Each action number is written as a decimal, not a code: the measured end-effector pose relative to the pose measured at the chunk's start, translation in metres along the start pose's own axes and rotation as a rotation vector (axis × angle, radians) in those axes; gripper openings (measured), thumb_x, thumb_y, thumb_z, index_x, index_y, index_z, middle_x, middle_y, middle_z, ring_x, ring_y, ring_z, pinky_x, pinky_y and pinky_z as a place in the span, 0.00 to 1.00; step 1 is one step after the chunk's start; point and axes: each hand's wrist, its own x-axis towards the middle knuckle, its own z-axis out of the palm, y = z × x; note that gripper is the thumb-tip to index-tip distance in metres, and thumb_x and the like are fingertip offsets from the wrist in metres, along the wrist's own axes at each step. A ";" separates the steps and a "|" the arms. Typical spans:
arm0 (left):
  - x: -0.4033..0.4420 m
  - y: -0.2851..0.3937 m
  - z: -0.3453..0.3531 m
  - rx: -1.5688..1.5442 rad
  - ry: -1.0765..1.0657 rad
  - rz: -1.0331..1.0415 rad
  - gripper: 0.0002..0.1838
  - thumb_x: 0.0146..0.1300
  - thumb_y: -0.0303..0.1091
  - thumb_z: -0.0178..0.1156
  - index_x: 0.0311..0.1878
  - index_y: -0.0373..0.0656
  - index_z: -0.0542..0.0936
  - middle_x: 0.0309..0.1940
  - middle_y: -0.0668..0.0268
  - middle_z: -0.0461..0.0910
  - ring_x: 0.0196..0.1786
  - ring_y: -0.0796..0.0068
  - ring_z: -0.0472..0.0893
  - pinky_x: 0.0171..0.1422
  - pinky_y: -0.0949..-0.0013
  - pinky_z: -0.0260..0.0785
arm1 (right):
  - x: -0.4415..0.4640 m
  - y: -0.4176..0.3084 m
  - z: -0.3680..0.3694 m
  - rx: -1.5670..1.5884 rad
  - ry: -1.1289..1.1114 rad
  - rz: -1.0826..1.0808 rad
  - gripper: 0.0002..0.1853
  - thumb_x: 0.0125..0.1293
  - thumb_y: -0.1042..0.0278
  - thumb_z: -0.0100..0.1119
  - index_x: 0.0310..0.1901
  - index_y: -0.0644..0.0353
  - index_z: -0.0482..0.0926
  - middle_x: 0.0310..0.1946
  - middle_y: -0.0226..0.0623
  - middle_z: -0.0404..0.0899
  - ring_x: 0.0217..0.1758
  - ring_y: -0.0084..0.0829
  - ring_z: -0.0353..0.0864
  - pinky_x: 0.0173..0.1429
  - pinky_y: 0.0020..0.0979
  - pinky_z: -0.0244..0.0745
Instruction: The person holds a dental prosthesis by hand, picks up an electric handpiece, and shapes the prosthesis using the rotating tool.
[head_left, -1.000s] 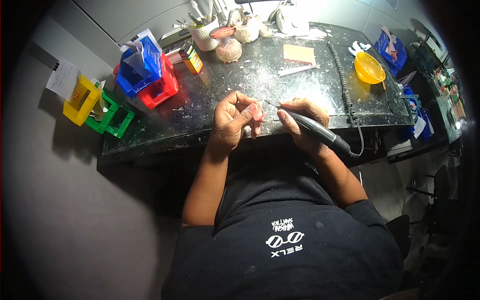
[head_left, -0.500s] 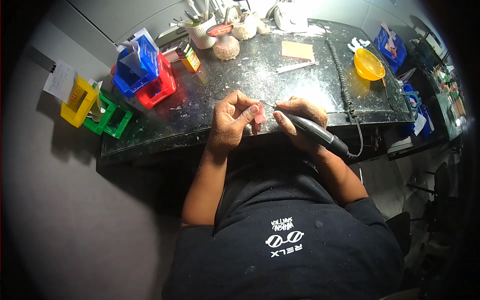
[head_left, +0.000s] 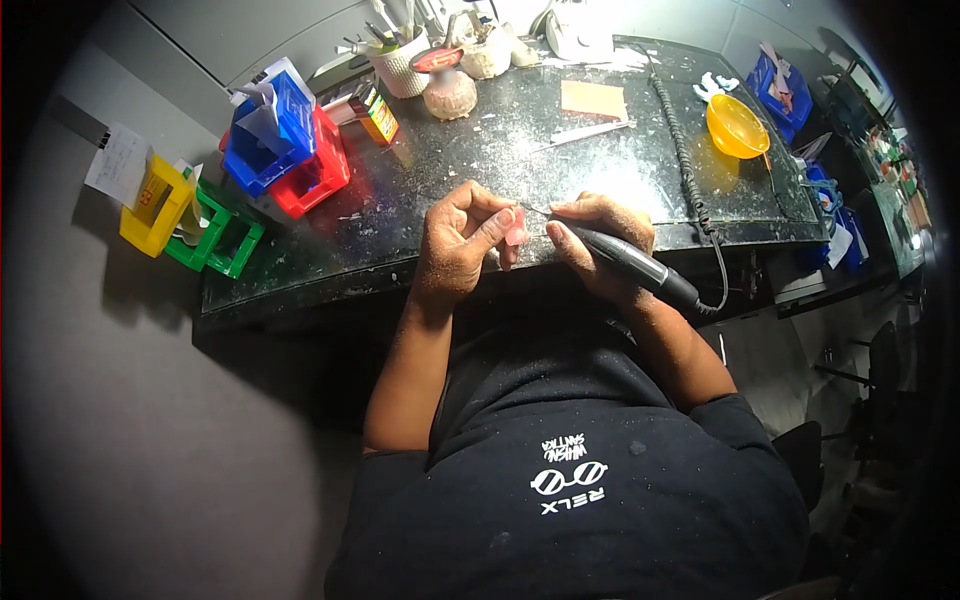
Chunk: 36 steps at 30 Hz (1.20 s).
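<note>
My left hand pinches a small pink piece between thumb and fingers, just over the front edge of the bench. It resembles denture acrylic, but its exact shape is too small to make out. My right hand is closed around a black rotary handpiece, held slanting with its thin bit toward the pink piece. Whether the bit touches it I cannot tell. White dust covers both hands. A coiled cord runs from the handpiece's rear up across the bench.
Blue and red bins stand at the left, with yellow and green bins beyond. A yellow bowl sits at the right. Behind are a tool cup, a round pot, a tan sheet and a white-handled tool.
The pink piece has turned slightly in my left fingers. My right hand and the handpiece stay almost where they were.
</note>
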 end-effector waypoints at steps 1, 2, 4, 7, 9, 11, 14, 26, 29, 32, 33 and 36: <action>0.000 0.001 0.001 -0.001 0.002 -0.003 0.05 0.70 0.26 0.60 0.42 0.35 0.75 0.31 0.59 0.82 0.25 0.75 0.79 0.27 0.73 0.74 | 0.000 -0.001 -0.001 0.008 -0.014 0.008 0.08 0.57 0.74 0.73 0.37 0.62 0.83 0.24 0.38 0.83 0.24 0.26 0.83 0.30 0.26 0.75; 0.000 0.002 0.001 -0.003 0.003 -0.006 0.05 0.70 0.25 0.60 0.42 0.35 0.75 0.31 0.59 0.82 0.25 0.75 0.79 0.27 0.73 0.74 | 0.000 -0.002 -0.001 0.015 -0.027 0.017 0.08 0.57 0.74 0.73 0.37 0.62 0.83 0.24 0.38 0.83 0.25 0.26 0.83 0.30 0.27 0.75; 0.000 0.000 0.001 -0.012 0.008 0.001 0.04 0.70 0.25 0.59 0.42 0.35 0.75 0.31 0.59 0.82 0.26 0.76 0.80 0.27 0.73 0.74 | 0.000 -0.003 -0.002 -0.020 -0.031 0.034 0.08 0.57 0.73 0.73 0.37 0.62 0.83 0.25 0.39 0.84 0.26 0.26 0.84 0.31 0.26 0.76; 0.000 0.001 0.002 0.016 0.033 0.013 0.03 0.71 0.25 0.58 0.42 0.35 0.75 0.31 0.59 0.82 0.27 0.77 0.80 0.29 0.73 0.75 | -0.002 -0.001 -0.003 -0.061 -0.021 0.077 0.08 0.58 0.72 0.73 0.38 0.62 0.83 0.27 0.39 0.85 0.27 0.26 0.85 0.33 0.26 0.77; 0.000 0.000 0.004 0.053 0.053 0.019 0.03 0.71 0.25 0.58 0.42 0.35 0.75 0.32 0.59 0.82 0.28 0.76 0.81 0.31 0.73 0.76 | -0.002 -0.001 -0.003 -0.066 -0.007 0.102 0.08 0.59 0.71 0.72 0.39 0.62 0.84 0.27 0.39 0.86 0.28 0.26 0.86 0.34 0.26 0.77; 0.000 -0.006 0.010 0.288 0.119 0.207 0.04 0.71 0.23 0.58 0.44 0.36 0.73 0.35 0.57 0.82 0.32 0.75 0.83 0.37 0.71 0.79 | -0.001 0.000 -0.002 -0.080 0.062 0.034 0.09 0.60 0.70 0.73 0.39 0.62 0.84 0.28 0.39 0.86 0.29 0.26 0.86 0.34 0.26 0.77; -0.002 -0.012 0.012 0.437 0.121 0.295 0.03 0.70 0.21 0.57 0.44 0.35 0.73 0.37 0.58 0.83 0.36 0.75 0.83 0.42 0.71 0.80 | -0.002 0.001 -0.004 -0.048 0.048 0.044 0.09 0.60 0.70 0.72 0.39 0.62 0.84 0.28 0.38 0.86 0.29 0.25 0.86 0.34 0.26 0.77; -0.004 -0.013 0.013 0.528 0.106 0.392 0.06 0.68 0.17 0.57 0.46 0.33 0.76 0.39 0.60 0.82 0.40 0.74 0.84 0.47 0.71 0.80 | -0.001 0.002 -0.005 -0.038 -0.013 0.081 0.09 0.59 0.69 0.72 0.39 0.62 0.84 0.28 0.38 0.86 0.30 0.26 0.86 0.36 0.27 0.78; -0.004 -0.013 0.013 0.514 0.104 0.383 0.06 0.68 0.16 0.57 0.46 0.33 0.76 0.39 0.60 0.82 0.41 0.74 0.85 0.48 0.71 0.80 | -0.001 0.003 -0.005 -0.037 -0.029 0.072 0.09 0.59 0.69 0.73 0.38 0.62 0.84 0.28 0.38 0.86 0.29 0.25 0.86 0.36 0.26 0.78; -0.005 -0.014 0.011 0.514 0.103 0.374 0.07 0.68 0.15 0.57 0.46 0.33 0.76 0.40 0.60 0.82 0.41 0.73 0.85 0.49 0.71 0.80 | -0.001 0.002 -0.007 -0.017 -0.062 0.075 0.09 0.59 0.69 0.73 0.38 0.61 0.84 0.27 0.38 0.86 0.29 0.25 0.86 0.35 0.26 0.78; -0.005 -0.014 0.011 0.517 0.103 0.374 0.07 0.67 0.14 0.56 0.46 0.32 0.76 0.40 0.59 0.82 0.41 0.73 0.85 0.49 0.71 0.80 | -0.001 0.002 -0.007 -0.017 -0.062 0.075 0.09 0.59 0.69 0.73 0.38 0.61 0.84 0.27 0.38 0.86 0.29 0.25 0.86 0.35 0.26 0.78; -0.005 -0.013 0.012 0.518 0.088 0.389 0.07 0.67 0.13 0.56 0.46 0.32 0.76 0.42 0.59 0.81 0.42 0.73 0.85 0.50 0.70 0.80 | -0.001 0.003 -0.005 -0.034 -0.015 0.097 0.08 0.59 0.69 0.72 0.38 0.61 0.84 0.27 0.37 0.86 0.28 0.25 0.85 0.34 0.26 0.77</action>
